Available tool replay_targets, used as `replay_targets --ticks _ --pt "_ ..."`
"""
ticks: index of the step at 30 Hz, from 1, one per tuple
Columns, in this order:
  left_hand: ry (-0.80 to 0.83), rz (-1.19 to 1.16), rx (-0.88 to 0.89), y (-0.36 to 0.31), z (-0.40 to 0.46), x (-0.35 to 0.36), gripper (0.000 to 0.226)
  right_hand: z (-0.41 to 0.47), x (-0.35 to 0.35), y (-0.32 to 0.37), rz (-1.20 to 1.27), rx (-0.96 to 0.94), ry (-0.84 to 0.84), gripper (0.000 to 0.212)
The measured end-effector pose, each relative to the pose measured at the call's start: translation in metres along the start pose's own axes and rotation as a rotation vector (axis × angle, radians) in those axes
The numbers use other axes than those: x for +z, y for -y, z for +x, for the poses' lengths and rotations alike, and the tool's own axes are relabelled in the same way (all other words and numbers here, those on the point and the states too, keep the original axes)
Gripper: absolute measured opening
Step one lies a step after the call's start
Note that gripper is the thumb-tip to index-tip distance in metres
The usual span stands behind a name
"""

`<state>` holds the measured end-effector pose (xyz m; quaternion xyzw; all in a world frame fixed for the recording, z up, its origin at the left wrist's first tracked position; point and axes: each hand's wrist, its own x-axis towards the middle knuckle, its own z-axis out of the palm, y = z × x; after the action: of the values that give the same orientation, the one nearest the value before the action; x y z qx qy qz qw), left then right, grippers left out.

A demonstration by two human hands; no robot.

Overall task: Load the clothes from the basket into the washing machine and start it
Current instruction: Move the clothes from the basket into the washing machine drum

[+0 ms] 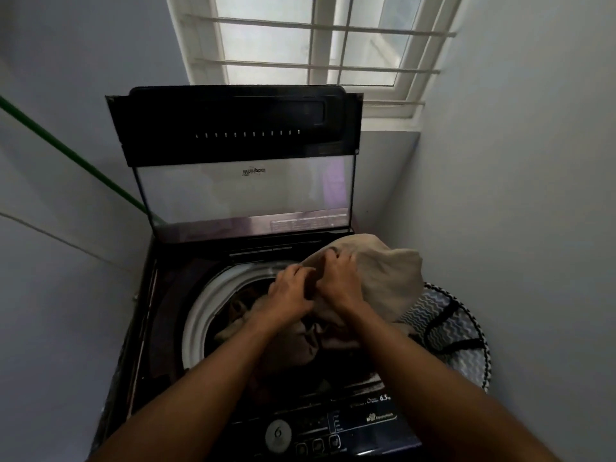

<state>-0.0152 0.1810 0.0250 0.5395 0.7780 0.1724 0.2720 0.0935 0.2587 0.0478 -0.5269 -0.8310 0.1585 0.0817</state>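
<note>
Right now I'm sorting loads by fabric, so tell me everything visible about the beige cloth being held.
The beige cloth is plain, soft-looking and unpatterned, bunched into a rounded heap. It hangs over the right rim of the washer drum, above clothes already inside. The left hand and right hand both grip its near edge.

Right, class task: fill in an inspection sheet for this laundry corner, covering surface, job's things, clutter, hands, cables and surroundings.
Surface: washing machine top, lid up.
Job's things: beige cloth held over the drum, clothes already inside; basket to its right.
Clutter: nothing seen.
Hands: left hand and right hand both grip the cloth, fingers curled.
Cables: green line along the left wall.
Surroundings: barred window, pale walls.
</note>
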Motion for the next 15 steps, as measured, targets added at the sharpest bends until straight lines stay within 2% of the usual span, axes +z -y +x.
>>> replay_targets --ticks 3,5,8,10,13,15 --pt "-0.005 -0.022 0.114 -0.031 0.012 0.009 0.075 0.01 -0.009 -0.032 -0.136 0.121 -0.069 0.048" --pt "0.01 -0.006 0.174 -0.049 0.02 0.017 0.073 0.012 -0.011 -0.056 -0.098 0.249 0.004 0.061" --pt "0.083 0.031 0.17 -0.07 0.034 0.027 0.077 0.009 -0.002 -0.103 0.171 0.427 0.181 0.091" --pt "0.15 0.065 0.137 -0.082 0.044 0.032 0.081 0.005 0.002 -0.124 0.391 0.469 0.237 0.108" --pt "0.206 0.079 0.119 -0.099 0.056 0.038 0.065 0.016 0.018 -0.143 0.497 0.502 0.353 0.115" --pt "0.22 0.086 0.11 -0.105 0.061 0.042 0.058 0.022 0.027 -0.145 0.551 0.519 0.361 0.115"
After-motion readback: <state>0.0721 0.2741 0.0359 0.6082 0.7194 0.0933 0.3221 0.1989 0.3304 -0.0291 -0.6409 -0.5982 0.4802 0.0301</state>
